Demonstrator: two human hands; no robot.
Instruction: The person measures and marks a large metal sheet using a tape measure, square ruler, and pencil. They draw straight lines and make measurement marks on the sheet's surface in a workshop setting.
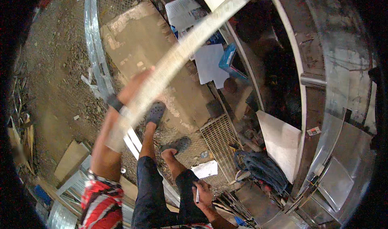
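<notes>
A long pale flat strip (182, 53), smeared by motion, slants from my left forearm up to the top of the view. My left hand (139, 85) grips it near its lower end. The strip hides most of that hand, with only some fingers showing at its edge. A black band (116, 103) circles my left wrist. Low in the view, close to my right knee, my right hand (205, 196) is closed around a slim white marker (197, 195). The strip passes above a large brown board (137, 39) lying on the ground.
Shiny metal channels (95, 39) lie left of the board, on gravelly ground. Papers (210, 63) and a blue box (231, 61) are to the right. A tan plastic grate (220, 144), a dark bag (264, 170) and a white panel (279, 142) sit lower right.
</notes>
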